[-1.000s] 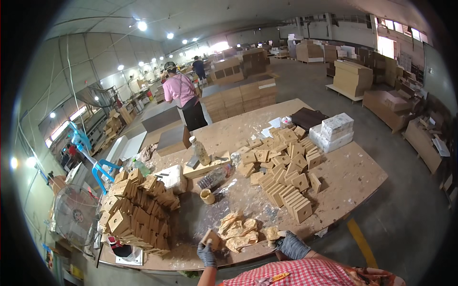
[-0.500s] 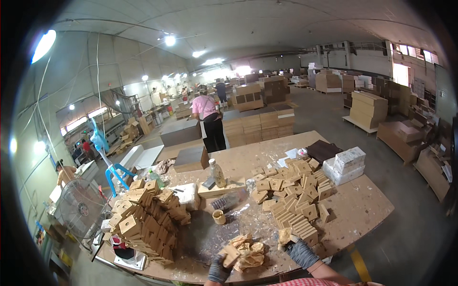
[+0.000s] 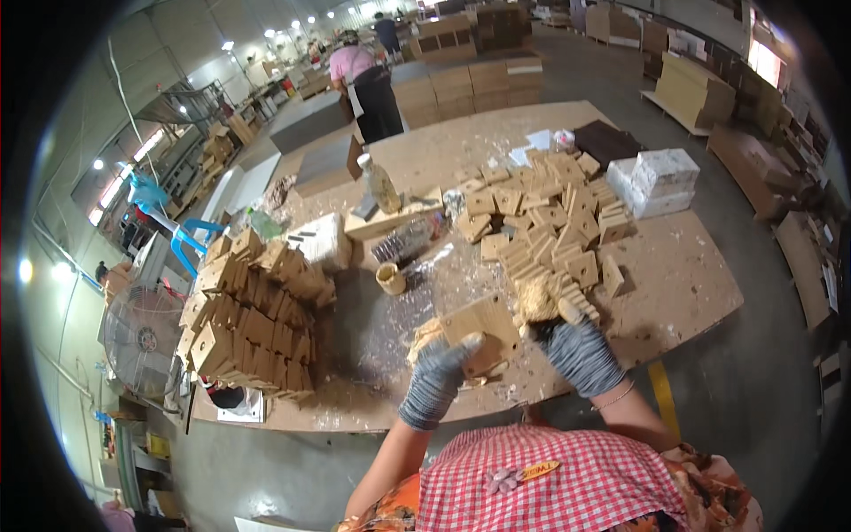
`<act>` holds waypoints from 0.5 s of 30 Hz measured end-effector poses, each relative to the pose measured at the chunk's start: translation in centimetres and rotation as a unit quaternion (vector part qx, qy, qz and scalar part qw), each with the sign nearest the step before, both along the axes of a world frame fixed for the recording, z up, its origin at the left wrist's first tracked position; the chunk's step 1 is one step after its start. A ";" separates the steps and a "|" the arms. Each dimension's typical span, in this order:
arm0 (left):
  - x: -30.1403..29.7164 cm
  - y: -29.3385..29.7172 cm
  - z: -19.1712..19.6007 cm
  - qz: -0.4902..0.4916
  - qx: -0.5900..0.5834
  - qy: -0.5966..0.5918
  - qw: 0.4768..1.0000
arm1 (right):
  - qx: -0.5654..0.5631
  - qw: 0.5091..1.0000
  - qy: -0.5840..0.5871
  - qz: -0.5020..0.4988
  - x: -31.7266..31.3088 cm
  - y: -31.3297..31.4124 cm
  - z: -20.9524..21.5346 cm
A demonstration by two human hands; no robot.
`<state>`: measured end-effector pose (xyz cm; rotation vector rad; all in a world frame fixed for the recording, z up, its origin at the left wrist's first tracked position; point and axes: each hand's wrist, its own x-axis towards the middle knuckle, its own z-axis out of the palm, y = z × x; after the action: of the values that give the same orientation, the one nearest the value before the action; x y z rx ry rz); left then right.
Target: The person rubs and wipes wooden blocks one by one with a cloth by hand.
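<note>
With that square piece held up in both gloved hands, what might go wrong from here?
1. The square wooden block sits between the left hand and right hand above the near edge of the dusty wooden table; a slip could send it to the floor.
2. The tall stack of wooden blocks at the left leans near the table edge; a knock may topple it.

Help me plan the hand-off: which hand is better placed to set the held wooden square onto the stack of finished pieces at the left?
Left, probably. The left hand already grips the square and is nearer the stack; the right hand holds a sanding pad.
</note>
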<state>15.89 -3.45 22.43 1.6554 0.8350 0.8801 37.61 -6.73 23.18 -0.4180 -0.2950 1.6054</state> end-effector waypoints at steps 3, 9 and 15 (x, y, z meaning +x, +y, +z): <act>1.9 -0.1 3.2 0.056 -0.211 -0.136 0.966 | 0.028 1.000 0.007 0.011 1.2 0.7 0.0; 2.7 -0.3 4.5 0.056 -0.246 -0.102 0.962 | 0.027 0.974 -0.223 -0.027 1.8 0.7 -0.2; 3.8 1.8 2.5 0.057 -0.205 -0.099 0.972 | 0.228 0.886 -0.402 -0.042 0.3 1.9 4.7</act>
<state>19.64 -1.65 24.90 1.1507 0.9083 0.8664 37.88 -4.80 27.88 -0.7025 -1.2418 1.1494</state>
